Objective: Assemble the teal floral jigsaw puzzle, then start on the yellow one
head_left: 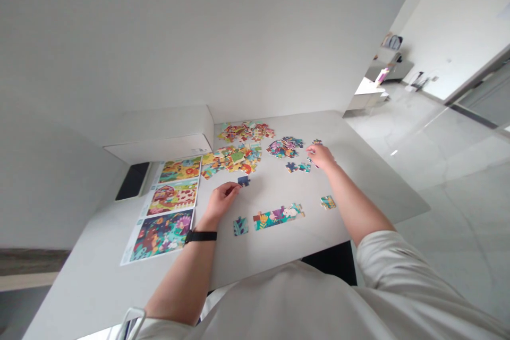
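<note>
Step, I judge: sorting. My left hand (223,201) has fingertips at dark blue puzzle piece (243,181); pinched or merely touched, can't tell. Right hand (321,156) curled near teal piece (304,168); grip unclear. Joined strip (274,217) nearer me than fingers; next likely calls for matching edges.

Head-worn view, down across tabletop (279,186)

Passable just beyond the puzzle strip (279,216), over bare table (277,190). Blocked farther beyond by heaped pieces (236,158). Obstructed left of the strip by a teal piece (240,226), then the left forearm (191,271); right of it by a loose piece (328,202), then the right forearm (354,199). Free on its near side.
</note>
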### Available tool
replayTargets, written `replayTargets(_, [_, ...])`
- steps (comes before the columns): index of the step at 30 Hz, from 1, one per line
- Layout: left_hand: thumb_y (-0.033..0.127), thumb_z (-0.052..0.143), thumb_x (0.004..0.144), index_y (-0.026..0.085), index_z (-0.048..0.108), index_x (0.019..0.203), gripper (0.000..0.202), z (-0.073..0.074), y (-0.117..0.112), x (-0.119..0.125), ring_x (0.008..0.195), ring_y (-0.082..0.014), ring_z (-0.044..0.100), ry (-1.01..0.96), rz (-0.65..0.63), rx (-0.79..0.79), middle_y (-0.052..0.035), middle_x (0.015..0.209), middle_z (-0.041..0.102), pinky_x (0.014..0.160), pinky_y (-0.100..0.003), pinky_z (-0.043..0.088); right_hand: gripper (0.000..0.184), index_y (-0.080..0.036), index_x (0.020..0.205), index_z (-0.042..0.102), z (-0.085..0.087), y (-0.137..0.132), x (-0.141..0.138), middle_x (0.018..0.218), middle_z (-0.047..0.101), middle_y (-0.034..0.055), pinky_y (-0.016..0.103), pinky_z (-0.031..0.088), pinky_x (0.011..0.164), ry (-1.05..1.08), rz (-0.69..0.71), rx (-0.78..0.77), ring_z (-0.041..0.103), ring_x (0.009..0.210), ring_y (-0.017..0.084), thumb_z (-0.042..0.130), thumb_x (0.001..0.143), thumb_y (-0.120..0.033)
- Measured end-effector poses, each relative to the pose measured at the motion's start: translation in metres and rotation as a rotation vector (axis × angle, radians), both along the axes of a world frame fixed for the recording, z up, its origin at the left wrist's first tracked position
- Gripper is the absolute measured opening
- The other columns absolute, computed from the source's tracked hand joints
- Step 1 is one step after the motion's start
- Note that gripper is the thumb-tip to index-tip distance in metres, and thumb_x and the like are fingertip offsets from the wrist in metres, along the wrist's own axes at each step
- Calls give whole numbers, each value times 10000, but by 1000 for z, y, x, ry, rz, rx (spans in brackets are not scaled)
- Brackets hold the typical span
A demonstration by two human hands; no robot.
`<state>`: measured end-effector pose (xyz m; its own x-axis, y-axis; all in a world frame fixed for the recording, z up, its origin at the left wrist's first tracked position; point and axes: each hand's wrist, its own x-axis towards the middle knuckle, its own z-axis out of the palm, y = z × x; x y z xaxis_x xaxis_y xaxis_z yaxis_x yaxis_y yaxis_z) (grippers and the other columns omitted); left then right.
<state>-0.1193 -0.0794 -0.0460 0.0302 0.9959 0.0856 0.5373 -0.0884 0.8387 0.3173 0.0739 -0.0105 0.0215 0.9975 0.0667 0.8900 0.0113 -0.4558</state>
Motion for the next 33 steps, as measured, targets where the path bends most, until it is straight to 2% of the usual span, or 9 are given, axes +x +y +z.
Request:
replayTargets(6, [571, 613, 938, 196, 792, 979, 418, 1, 0, -1, 745, -209, 654, -28, -7, -12, -48, 811, 753, 676, -287, 488, 235, -259, 1150, 856, 9, 24, -54, 1224, 843, 63, 366, 567, 1071, -25, 164, 47, 769, 1146, 249, 680, 995, -234])
replayTargets(9, [566, 614, 948, 196, 786, 973, 409, 0, -1, 0, 729, -203, 648, -47, -12, -15, -44, 802, 747, 675, -290, 483, 273, -275, 1201, 847, 13, 40, -85, 1228, 842, 55, 360, 573, 1049, -44, 196, 51, 766, 1137, 245, 644, 1021, -246])
replayTargets(12, [561, 616, 959, 198, 789, 975, 402, -1, -2, 0, 703, -196, 637, -45, -18, -21, -37, 783, 743, 659, -289, 476, 322, -279, 1291, 823, 13, 56, -114, 1323, 813, 69, 374, 542, 1109, -99, 227, 54, 732, 1233, 261, 638, 1029, -252])
replayTargets(15, [530, 623, 959, 196, 791, 988, 375, -2, -2, 0, 747, -207, 669, -49, -31, -8, -48, 831, 775, 692, -295, 502, 407, -308, 1400, 774, 11, 68, -136, 1433, 766, 70, 412, 498, 1171, -187, 279, -7, 681, 1328, 294, 690, 1005, -258])
replayTargets(18, [484, 626, 956, 193, 789, 991, 334, -2, -2, 0, 818, -219, 705, -64, -54, 6, -65, 913, 808, 744, -303, 528, 459, -339, 1425, 760, 12, 76, -145, 1447, 756, 78, 450, 502, 1155, -291, 284, -99, 662, 1354, 335, 743, 972, -268])
replayTargets(22, [468, 607, 958, 197, 787, 998, 328, 0, -3, 0, 809, -217, 703, -58, -56, 1, -59, 904, 806, 753, -305, 532, 439, -324, 1351, 806, 16, 83, -130, 1423, 753, 101, 421, 532, 1111, -338, 230, -94, 686, 1310, 329, 816, 912, -321])
replayTargets(27, [479, 605, 950, 194, 791, 989, 343, 1, -3, 2, 811, -222, 700, -44, -67, -7, -67, 923, 812, 738, -306, 525, 275, -253, 1166, 866, 15, 85, -77, 1183, 849, 65, 280, 558, 947, -151, 132, -112, 774, 1087, 219, 725, 931, -223])
replayTargets(30, [489, 616, 938, 193, 794, 981, 348, 0, -3, 3, 852, -239, 722, -51, -57, -6, -77, 957, 824, 772, -317, 540, 186, -248, 1013, 882, 9, 79, -45, 1036, 869, 48, 299, 569, 885, -80, 57, -124, 791, 951, 224, 739, 899, -211])
replayTargets(33, [487, 620, 935, 196, 798, 987, 345, -2, -2, 3, 876, -254, 735, -41, -46, -10, -86, 973, 831, 794, -331, 547, 135, -250, 914, 877, 3, 69, -27, 965, 861, 53, 323, 576, 897, -82, -2, -67, 785, 905, 237, 774, 847, -194])
